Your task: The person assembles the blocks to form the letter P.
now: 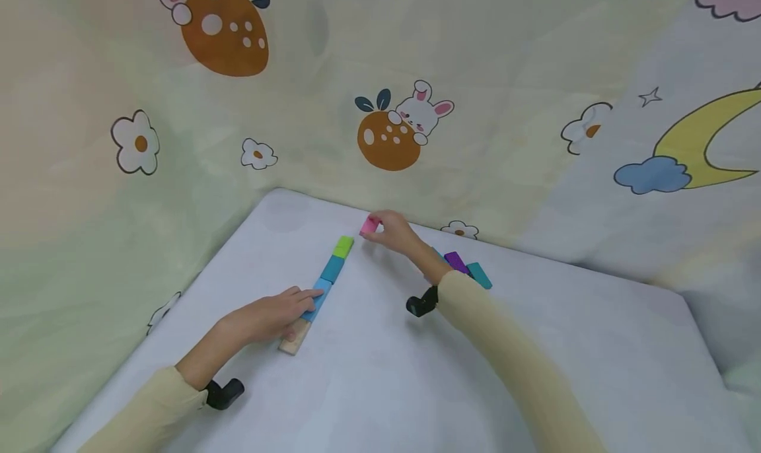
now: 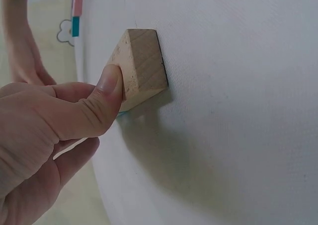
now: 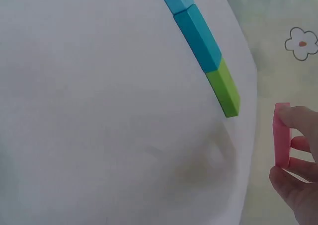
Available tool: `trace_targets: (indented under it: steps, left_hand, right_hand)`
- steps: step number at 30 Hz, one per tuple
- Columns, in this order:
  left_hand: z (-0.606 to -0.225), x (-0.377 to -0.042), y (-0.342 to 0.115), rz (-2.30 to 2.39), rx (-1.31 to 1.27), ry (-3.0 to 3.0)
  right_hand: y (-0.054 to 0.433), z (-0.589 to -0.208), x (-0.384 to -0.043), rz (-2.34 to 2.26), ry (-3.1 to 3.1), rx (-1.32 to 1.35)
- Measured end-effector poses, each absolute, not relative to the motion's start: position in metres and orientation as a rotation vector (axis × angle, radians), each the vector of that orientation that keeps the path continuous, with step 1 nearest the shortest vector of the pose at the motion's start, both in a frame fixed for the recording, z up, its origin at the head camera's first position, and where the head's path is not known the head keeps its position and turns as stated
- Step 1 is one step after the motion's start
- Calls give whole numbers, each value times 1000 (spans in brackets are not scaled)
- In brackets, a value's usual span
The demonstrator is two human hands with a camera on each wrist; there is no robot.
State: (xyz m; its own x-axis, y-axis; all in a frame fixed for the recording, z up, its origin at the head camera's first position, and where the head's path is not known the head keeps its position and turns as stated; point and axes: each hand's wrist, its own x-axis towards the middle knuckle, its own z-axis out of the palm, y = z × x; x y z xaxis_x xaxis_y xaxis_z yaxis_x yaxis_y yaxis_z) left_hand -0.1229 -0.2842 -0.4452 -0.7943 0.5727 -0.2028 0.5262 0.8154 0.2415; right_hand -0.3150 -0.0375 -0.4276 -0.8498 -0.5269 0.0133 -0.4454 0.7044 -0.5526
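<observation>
A straight row of blocks slants across the white table: a plain wooden block (image 1: 294, 339) nearest, then a light blue block (image 1: 321, 299), a teal block (image 1: 332, 269) and a lime green block (image 1: 343, 246). My left hand (image 1: 279, 315) rests over the near part of this row. Its index finger lies on the light blue block, and its thumb (image 2: 107, 93) presses on the wooden block. Beyond the green end, my right hand (image 1: 394, 232) pinches a pink block (image 3: 282, 138) between thumb and fingers. That block is held apart from the row.
A purple block (image 1: 456, 262) and a teal block (image 1: 479, 275) lie right of my right forearm, with another bluish block partly hidden behind it. The white table (image 1: 380, 387) meets a printed cloth (image 1: 499, 136) along its far edge.
</observation>
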Motion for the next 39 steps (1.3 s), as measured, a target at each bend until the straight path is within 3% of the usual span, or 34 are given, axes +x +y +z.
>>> trace_targets:
  steps: [11,25,34,39]
  left_hand:
    - [-451,-130,-267,198,898,2730]
    - [-448,-131,-267,170,878,2740]
    - [-448,-132,-273,163,909,2739]
    - [-450,-127,-285,162,868,2760]
  right_hand:
    - [-67,-460,-341,-713,2747,-625]
    - [-70,-468,-348,-718,2750,-637]
    - [-76,-466,-343,-497,2761,-682]
    - [-73,-445,-323,-374,2766,-811]
